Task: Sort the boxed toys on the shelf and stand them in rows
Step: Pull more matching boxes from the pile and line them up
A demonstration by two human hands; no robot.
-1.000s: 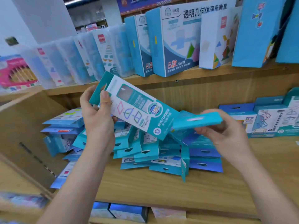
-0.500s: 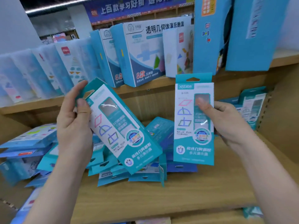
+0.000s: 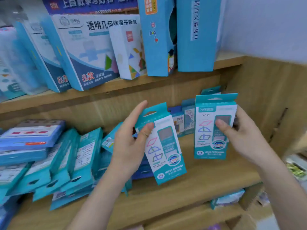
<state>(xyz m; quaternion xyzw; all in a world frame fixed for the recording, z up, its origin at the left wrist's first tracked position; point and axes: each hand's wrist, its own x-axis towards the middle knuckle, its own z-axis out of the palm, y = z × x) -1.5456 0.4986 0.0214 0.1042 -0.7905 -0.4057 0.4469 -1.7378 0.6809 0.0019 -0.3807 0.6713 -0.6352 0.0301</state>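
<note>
Shelf (image 3: 191, 185) ahead — left grip (image 3: 127, 146) holds a tilted box (image 3: 167, 163), right grip (image 3: 244, 140) holds an upright box (image 3: 206, 146).

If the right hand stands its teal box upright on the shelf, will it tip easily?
Likely yes: the teal box looks tall and thin, so its base is narrow. It seems light and stiff: the right hand pinches it unbent.

The right hand (image 3: 244, 138) now holds its teal box (image 3: 214, 130) upright and face-on, near the standing row (image 3: 187, 117) at the shelf's right end, where a second ago it lay edge-on over the heap (image 3: 66, 163). In the left hand (image 3: 129, 146), the second box (image 3: 166, 150) tilts less steeply, nearer the first.
</note>
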